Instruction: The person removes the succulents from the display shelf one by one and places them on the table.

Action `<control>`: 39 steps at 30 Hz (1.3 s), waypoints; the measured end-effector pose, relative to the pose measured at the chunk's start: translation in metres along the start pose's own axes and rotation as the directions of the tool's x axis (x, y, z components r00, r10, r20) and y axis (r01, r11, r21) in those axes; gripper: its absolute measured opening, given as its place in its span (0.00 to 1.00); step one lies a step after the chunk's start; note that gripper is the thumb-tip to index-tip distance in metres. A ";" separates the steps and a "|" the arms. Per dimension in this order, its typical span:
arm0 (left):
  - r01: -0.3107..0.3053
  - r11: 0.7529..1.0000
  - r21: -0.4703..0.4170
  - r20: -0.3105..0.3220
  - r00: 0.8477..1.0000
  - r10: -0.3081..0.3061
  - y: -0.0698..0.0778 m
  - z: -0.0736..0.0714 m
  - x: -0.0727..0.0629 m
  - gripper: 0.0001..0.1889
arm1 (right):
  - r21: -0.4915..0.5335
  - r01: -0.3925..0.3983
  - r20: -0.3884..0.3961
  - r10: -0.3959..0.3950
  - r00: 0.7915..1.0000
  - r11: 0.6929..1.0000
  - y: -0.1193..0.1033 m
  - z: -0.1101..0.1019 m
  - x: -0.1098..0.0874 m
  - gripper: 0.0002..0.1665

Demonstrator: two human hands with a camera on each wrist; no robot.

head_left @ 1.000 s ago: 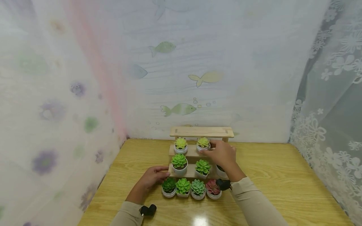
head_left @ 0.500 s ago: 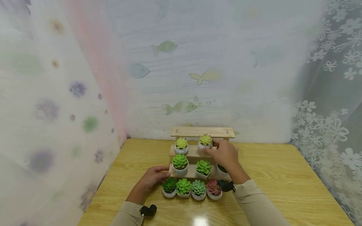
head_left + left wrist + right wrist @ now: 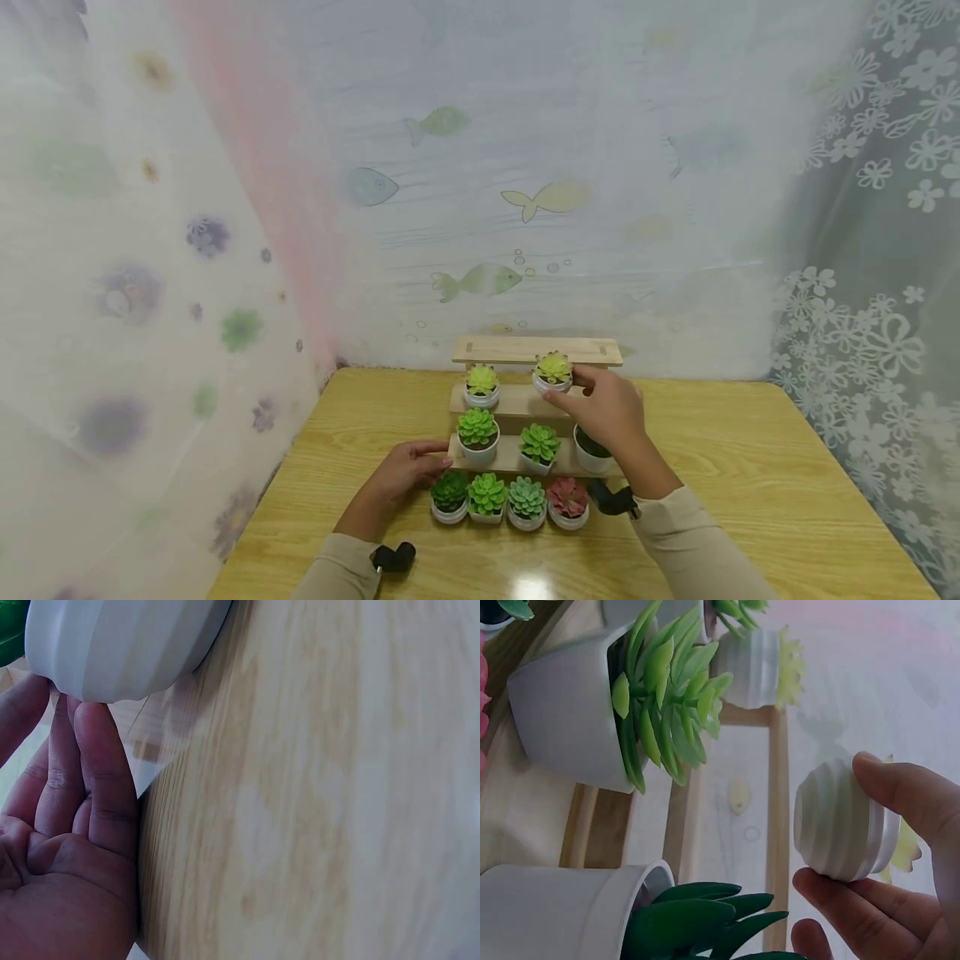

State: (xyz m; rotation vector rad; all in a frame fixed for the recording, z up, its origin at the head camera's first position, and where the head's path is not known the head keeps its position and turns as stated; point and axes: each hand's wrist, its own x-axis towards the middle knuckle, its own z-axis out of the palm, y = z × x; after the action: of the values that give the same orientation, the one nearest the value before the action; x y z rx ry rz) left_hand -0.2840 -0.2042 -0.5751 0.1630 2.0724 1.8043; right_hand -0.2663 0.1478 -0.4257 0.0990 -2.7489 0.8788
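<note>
In the head view my right hand (image 3: 609, 410) pinches a small potted succulent (image 3: 553, 372) with yellow-green leaves and a white ribbed pot. The right wrist view shows this pot (image 3: 840, 825) raised off the stand, between thumb and fingertips. My left hand (image 3: 405, 477) grips the left end of a tiered wooden plant stand (image 3: 502, 450) at its middle step. Its fingertips reach behind a white pot (image 3: 112, 645) in the left wrist view. Another yellow-green succulent (image 3: 482, 383) sits on the upper step, at the left.
On the middle step stand two bright green succulents, one at left (image 3: 477, 433) and one in the centre (image 3: 539, 446), and a dark-leaved one (image 3: 592, 450) partly behind my right hand. Several more pots, including a red succulent (image 3: 567, 498), line the front. A printed curtain (image 3: 675, 250) hangs behind.
My right hand has lifted the yellow-green succulent off the upper step and carried it slightly up and to the right. The left hand stays at the stand's left end.
</note>
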 end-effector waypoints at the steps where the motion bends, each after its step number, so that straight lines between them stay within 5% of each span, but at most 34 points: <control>1: 0.001 1.000 -0.002 0.000 1.000 -0.001 0.000 0.000 0.000 0.25 | 0.001 0.003 -0.003 -0.003 1.000 1.000 0.000 -0.001 -0.001 0.38; 12: 0.004 1.000 -0.005 -0.012 1.000 -0.005 0.000 -0.001 0.001 0.25 | 0.082 -0.056 0.025 0.054 0.998 0.995 -0.001 -0.010 -0.014 0.46; 39: -0.007 0.999 -0.033 -0.009 1.000 0.007 -0.001 0.002 0.000 0.24 | 0.167 -0.056 0.036 0.050 0.998 0.984 0.005 -0.026 -0.062 0.49</control>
State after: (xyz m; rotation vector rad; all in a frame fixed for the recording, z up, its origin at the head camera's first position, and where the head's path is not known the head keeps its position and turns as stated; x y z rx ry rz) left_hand -0.2833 -0.2023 -0.5766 0.1537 2.0487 1.8459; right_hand -0.2019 0.1660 -0.4242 0.0715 -2.7125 1.1327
